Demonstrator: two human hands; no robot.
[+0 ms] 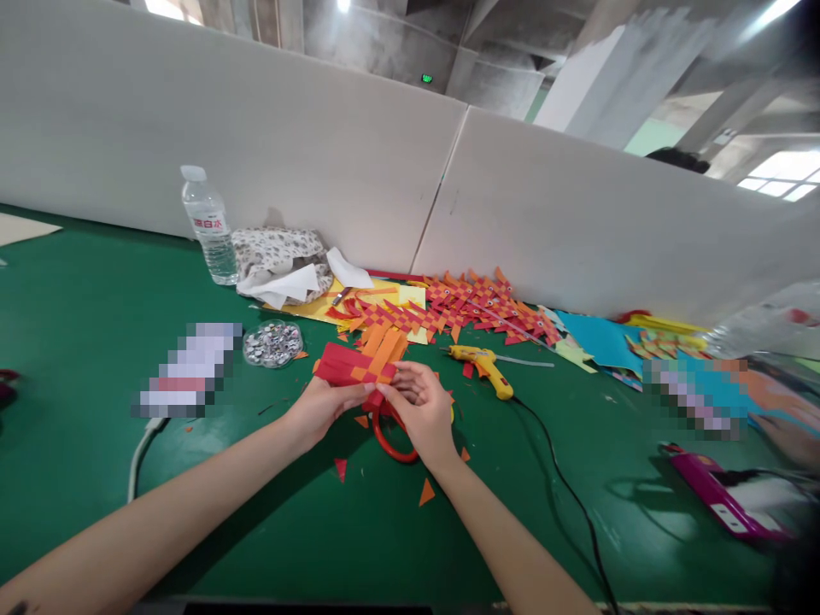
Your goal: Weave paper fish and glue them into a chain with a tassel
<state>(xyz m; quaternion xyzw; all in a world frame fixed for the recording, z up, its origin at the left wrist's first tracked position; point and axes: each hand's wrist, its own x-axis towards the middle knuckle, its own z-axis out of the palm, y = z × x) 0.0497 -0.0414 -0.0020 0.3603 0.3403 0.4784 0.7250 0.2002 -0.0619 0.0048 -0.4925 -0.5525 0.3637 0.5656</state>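
Note:
Both my hands meet at the middle of the green table (96, 342), holding a woven piece of red and orange paper strips (359, 359) just above it. My left hand (320, 410) pinches the piece from below at its near edge. My right hand (419, 406) grips the same edge with closed fingers. Red-handled scissors (390, 440) lie on the table under my right hand. Small orange and red paper offcuts (426, 493) are scattered near my wrists.
A yellow glue gun (483, 363) with a black cord lies to the right. Finished woven pieces (474, 307) are piled by the white partition. A water bottle (208, 226), a dish of googly eyes (273, 343), blue paper (599, 337) and a pink tool (723, 500) sit around.

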